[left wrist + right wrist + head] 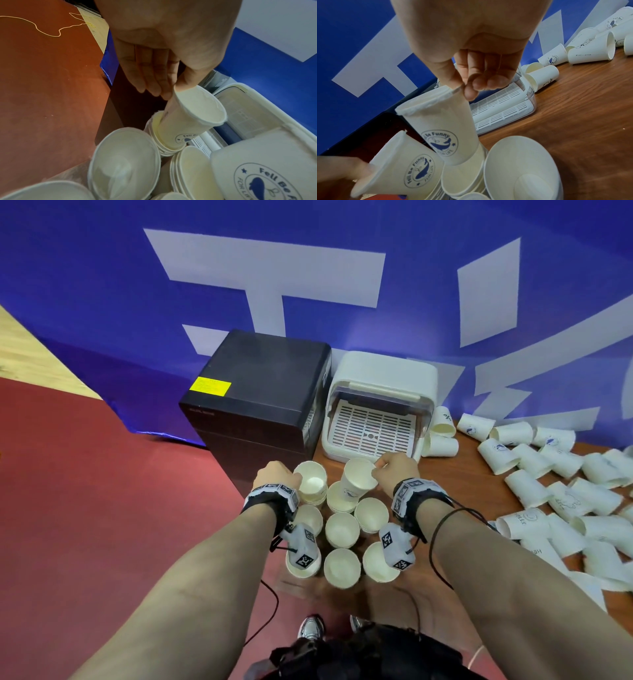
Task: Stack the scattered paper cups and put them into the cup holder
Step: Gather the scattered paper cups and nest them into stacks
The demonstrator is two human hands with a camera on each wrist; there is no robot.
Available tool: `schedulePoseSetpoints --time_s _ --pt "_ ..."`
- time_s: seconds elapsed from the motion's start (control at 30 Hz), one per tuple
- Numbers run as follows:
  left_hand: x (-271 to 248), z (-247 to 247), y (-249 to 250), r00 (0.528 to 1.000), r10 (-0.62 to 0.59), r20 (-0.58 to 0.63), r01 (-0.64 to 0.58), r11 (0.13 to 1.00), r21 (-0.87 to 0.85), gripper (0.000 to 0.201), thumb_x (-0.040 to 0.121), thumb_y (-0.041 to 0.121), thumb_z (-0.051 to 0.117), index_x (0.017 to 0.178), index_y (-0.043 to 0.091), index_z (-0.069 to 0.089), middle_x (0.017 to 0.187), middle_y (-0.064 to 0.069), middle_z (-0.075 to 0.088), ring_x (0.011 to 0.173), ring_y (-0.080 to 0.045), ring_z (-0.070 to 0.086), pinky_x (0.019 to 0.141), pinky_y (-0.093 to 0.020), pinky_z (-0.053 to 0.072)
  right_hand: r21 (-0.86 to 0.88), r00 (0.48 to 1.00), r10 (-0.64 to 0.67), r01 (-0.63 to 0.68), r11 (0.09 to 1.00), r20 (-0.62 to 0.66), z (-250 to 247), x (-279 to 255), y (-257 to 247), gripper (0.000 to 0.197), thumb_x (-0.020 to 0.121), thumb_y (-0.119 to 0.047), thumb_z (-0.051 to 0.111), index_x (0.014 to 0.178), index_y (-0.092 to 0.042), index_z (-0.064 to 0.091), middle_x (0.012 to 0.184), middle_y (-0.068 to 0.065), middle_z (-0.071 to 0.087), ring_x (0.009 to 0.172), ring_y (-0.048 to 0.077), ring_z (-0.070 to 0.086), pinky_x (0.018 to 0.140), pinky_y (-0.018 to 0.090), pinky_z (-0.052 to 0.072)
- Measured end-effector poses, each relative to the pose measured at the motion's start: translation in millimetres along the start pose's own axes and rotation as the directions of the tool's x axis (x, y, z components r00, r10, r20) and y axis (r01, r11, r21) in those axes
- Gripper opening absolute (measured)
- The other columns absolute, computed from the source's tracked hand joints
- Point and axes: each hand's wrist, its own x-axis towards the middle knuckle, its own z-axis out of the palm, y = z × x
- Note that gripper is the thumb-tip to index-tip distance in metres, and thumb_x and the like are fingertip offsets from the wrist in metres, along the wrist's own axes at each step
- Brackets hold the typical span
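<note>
Head view. A brown wood-grain table (479,481) stood against a blue banner with large white characters (102,313); dark red floor (102,508) lay to the left, with a strip of pale wooden flooring (30,350) at far left. At the back of the table stood a black box-shaped appliance with a yellow label (260,392) and, just beside it on the right, a white plastic cup holder with a slotted tray (373,419), its clear lid raised. Upright stacks of white paper cups (342,530) were grouped at the table's near edge. Loose white paper cups lying on their sides (548,477) spread over the right part of the table. The left hand (274,474) held a white paper cup at the left rear stack (311,481); the right hand (397,469) pinched the rim of a tilted white paper cup with a blue whale logo (358,479) above another stack.

Left wrist view. Fingers (150,75) and thumb gripped the rim of the cup, whose base sat partly inside the stack beneath. A thin pale cord (42,31) lay on the red floor.

Right wrist view. Thumb and index finger (469,93) pinched the logo cup's rim; its base entered the stack below. The remaining fingers were curled. The slotted tray lay just behind it.
</note>
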Motion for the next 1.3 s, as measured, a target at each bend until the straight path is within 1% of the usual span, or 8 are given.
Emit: schedulePoseSetpoints --time_s 0.17,0.4,0.57,0.7,0.93,1.07,1.17,1.3 --pt "-2 1 1 1.0 0.001 0.003 -0.001 1.0 -0.004 0.022 0.078 0.031 0.062 0.077 0.011 0.07 0.078 -0.009 0.069 0.072 -0.03 0.064 0.067 -0.028 0.049 0.012 1.0 -0.002 0.002 1.0 0.007 1 -2 -2 0.013 0.081 -0.012 0.061 0.09 -0.015 0.07 0.08 0.007 0.07 0.083 0.023 0.067 0.081 0.031 0.055" --pt "-5 -1 -1 1.0 0.005 -0.003 -0.005 1.0 -0.016 0.02 0.08 0.029 0.062 0.083 0.011 0.069 0.081 -0.008 0.069 0.07 -0.027 0.062 0.066 -0.028 0.046 0.027 0.98 0.065 -0.072 0.997 0.188 3 2 -10 0.014 0.088 -0.012 0.057 0.089 -0.009 0.07 0.065 0.007 0.072 0.053 0.013 0.062 0.065 0.03 0.057" --pt "-7 -2 2 1.0 0.025 0.002 -0.025 1.0 -0.005 0.018 0.08 0.027 0.06 0.079 0.011 0.068 0.077 -0.007 0.067 0.067 -0.025 0.061 0.066 -0.028 0.049 -0.146 0.96 0.092 -0.054 0.988 0.264 8 -8 -8 0.029 0.09 -0.021 0.057 0.106 -0.001 0.069 0.073 0.006 0.058 0.065 0.018 0.049 0.062 0.026 0.042" --pt "-13 8 17 0.996 0.084 0.039 -0.084 0.996 0.015 0.017 0.077 0.027 0.058 0.078 0.012 0.068 0.078 -0.007 0.07 0.074 -0.028 0.066 0.075 -0.032 0.056 -0.137 0.963 0.132 -0.102 0.985 0.234 -7 -16 9 0.023 0.089 -0.02 0.058 0.098 -0.002 0.07 0.082 0.01 0.07 0.066 0.021 0.061 0.063 0.027 0.054" --pt "-52 73 77 0.922 0.297 0.247 -0.338 0.93 0.143 0.016 0.079 0.026 0.057 0.078 0.012 0.066 0.077 -0.006 0.066 0.075 -0.029 0.059 0.072 -0.029 0.048 -0.016 0.939 0.324 -0.324 0.946 0.116 -45 -52 82 0.019 0.091 -0.018 0.05 0.096 -0.011 0.067 0.086 0.014 0.075 0.063 0.025 0.063 0.07 0.035 0.058" --pt "-85 122 106 0.856 0.384 0.345 -0.46 0.871 0.173 0.014 0.08 0.023 0.056 0.082 0.012 0.064 0.08 -0.007 0.064 0.075 -0.028 0.058 0.074 -0.032 0.05 0.047 0.917 0.397 -0.398 0.916 0.038 -70 -83 144 0.024 0.091 -0.018 0.05 0.1 -0.005 0.068 0.088 0.015 0.074 0.079 0.031 0.07 0.077 0.039 0.058" --pt "-114 160 129 0.816 0.417 0.4 -0.522 0.828 0.203 0.008 0.08 0.024 0.057 0.083 0.017 0.061 0.082 -0.004 0.062 0.073 -0.025 0.057 0.077 -0.032 0.052 0.038 0.887 0.461 -0.46 0.887 -0.023 -97 -103 192 0.029 0.097 -0.018 0.049 0.112 0.0 0.067 0.113 0.014 0.068 0.104 0.031 0.064 0.089 0.034 0.049" --pt "-145 203 154 0.782 0.431 0.451 -0.573 0.781 0.247 0.017 0.082 0.028 0.059 0.086 0.014 0.068 0.084 -0.005 0.069 0.069 -0.024 0.06 0.07 -0.029 0.051 0.027 0.86 0.507 -0.506 0.862 -0.051 -131 -118 251 0.029 0.094 -0.016 0.053 0.114 -0.001 0.068 0.115 0.018 0.068 0.097 0.029 0.065 0.085 0.031 0.05"
